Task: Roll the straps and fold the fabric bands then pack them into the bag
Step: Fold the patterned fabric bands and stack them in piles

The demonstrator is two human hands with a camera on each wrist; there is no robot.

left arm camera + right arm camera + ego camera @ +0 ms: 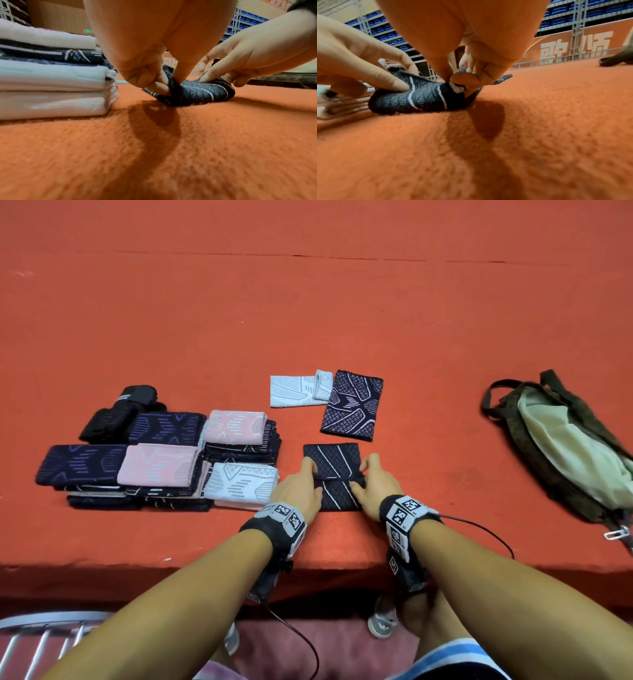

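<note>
A dark navy fabric band (334,474) with white diagonal lines lies near the front edge of the red felt table, its near part folded over. My left hand (301,487) pinches the band's left edge (171,88) between thumb and fingers. My right hand (371,484) pinches the right edge (453,86) the same way. Two unfolded bands lie behind: a white one (298,388) and a navy one with pink lines (352,405). Folded bands (164,470) are stacked at the left, with black rolled straps (120,412) behind them. The olive bag (565,450) lies open at the right.
The red felt table (308,302) stretches far back with bare room. Its front edge (171,566) runs just below my wrists. A metal chair frame (44,635) stands at the lower left. In the left wrist view the folded stack (51,83) rises close beside my left hand.
</note>
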